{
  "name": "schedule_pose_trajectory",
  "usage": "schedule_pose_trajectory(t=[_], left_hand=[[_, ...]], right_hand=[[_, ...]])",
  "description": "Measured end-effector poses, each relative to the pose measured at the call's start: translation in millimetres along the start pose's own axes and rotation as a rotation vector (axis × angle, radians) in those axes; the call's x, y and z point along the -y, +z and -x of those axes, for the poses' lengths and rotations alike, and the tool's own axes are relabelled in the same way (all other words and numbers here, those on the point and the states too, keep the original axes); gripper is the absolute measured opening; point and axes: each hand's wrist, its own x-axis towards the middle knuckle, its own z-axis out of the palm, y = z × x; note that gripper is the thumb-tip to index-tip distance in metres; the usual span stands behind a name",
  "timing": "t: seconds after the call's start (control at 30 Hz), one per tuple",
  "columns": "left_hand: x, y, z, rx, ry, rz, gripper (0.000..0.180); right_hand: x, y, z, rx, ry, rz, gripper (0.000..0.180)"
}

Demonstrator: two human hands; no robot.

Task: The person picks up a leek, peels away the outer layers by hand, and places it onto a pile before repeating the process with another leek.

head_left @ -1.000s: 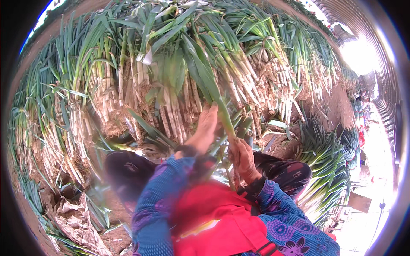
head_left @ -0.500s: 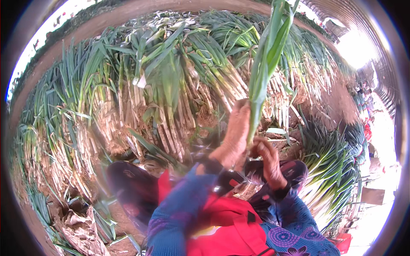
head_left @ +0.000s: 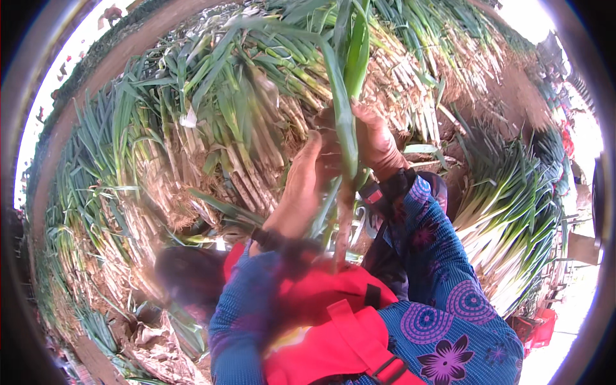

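Your right hand [head_left: 372,144] is closed around a green onion stalk [head_left: 346,128], gripping it where the green leaves narrow toward the pale stem. The stalk stands nearly upright in front of you: its long leaves rise past the top of the view, and its dirty lower stem hangs down between your forearms toward your red apron [head_left: 321,321]. Your left hand [head_left: 301,186] lies against the same stalk from the left, palm flat and fingers stretched upward along it; the blur keeps you from telling whether those fingers wrap it or only press on it. The two hands sit just beside each other, the right one slightly higher.

Behind the hands, a great heap of green onions [head_left: 212,128] fills the ground, leaves pointing up and away, pale soil-caked stems and roots turned toward you. A second, cleaner pile of green onions [head_left: 507,212] lies to your right, white stems fanned out toward your elbow.

As for packages and signs: a flat tan piece, like cardboard [head_left: 581,247], sits at the far right edge, and a small red object [head_left: 542,327] lies below it near the rim. Both are too small and bent by the lens to tell more. Your sleeves [head_left: 449,276] are blue with purple flower and circle patterns.
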Motion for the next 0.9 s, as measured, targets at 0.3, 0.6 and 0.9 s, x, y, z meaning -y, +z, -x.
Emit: schedule_pose_trajectory(t=[0.3,0.6,0.9], left_hand=[[21,9,-33,-0.303,0.229,-0.911,0.039],[39,5,-62,-0.483,0.316,-0.988,0.021],[37,-15,-37,-0.337,0.415,-0.495,0.021]], right_hand=[[0,-4,-17,-0.221,-0.141,0.172,0.03],[-6,-34,-39,-0.385,-0.294,0.24,0.035],[-4,-67,-53,-0.761,-0.373,0.115,0.022]])
